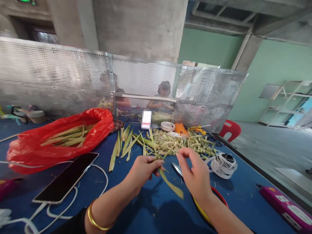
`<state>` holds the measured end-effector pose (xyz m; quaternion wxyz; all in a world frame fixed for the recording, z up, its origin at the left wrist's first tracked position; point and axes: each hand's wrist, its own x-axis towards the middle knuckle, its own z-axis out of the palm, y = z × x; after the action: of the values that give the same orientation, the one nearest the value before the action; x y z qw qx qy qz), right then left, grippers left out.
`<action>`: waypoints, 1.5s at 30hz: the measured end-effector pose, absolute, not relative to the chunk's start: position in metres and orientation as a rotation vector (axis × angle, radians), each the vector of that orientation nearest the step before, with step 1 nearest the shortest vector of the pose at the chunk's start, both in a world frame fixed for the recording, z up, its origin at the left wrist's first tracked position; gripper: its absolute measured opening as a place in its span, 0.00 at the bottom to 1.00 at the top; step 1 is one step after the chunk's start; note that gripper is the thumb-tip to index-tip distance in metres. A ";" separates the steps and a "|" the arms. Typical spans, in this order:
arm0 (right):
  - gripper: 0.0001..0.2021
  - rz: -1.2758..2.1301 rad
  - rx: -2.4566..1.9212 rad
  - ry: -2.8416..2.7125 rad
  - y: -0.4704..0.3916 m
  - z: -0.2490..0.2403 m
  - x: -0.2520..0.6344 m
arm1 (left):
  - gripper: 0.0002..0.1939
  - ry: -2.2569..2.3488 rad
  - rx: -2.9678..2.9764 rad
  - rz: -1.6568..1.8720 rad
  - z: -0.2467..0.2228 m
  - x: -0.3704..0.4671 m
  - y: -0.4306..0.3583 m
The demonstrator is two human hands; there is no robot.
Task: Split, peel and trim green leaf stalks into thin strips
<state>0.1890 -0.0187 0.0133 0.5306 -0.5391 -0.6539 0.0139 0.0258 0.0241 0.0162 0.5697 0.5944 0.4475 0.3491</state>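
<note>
Two forearms (124,193) are closest, with one gold bangle (90,217) on the left. Left hand (147,167) has a green leaf strip (172,187) pinched between thumb and fingers, out over the middle of the blue tabletop (165,221). Right hand (193,169) is just beside it, thumb and fingertip close together, but can't tell if there's a thin strand in there.

Stuff in the way: one pair of scissors (201,209) lies partly hidden under the right hand and forearm, and one phone (68,177) with a white cable (106,178) loops around by the left forearm. Also one red plastic bag (99,125) of leaves, several loose strips (113,157) (they overlap, so no exact count), one messy leafy heap (192,146), one tape roll (167,126), one white ribbon roll (226,167) and two purple tools (285,204), one at each side. One holey metal screen (209,87) runs across the back, two people (163,97) behind it, plus one red chair (230,130) off right.
</note>
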 end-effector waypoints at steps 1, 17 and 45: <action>0.08 0.024 -1.327 -1.692 -0.021 0.013 0.186 | 0.15 1.049 1.364 0.862 0.016 0.024 0.026; 0.14 -0.140 -1.560 -2.287 -0.024 0.008 0.179 | 0.12 1.090 1.309 1.052 0.009 0.023 0.034; 0.12 0.609 -1.402 -1.646 -0.025 -0.022 0.142 | 0.12 0.919 0.853 1.072 0.007 0.038 0.013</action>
<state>0.1420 -0.0251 -0.0221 0.4329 -0.5628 -0.6605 0.2443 0.0377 0.0134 0.0070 0.6787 0.3797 0.4090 0.4774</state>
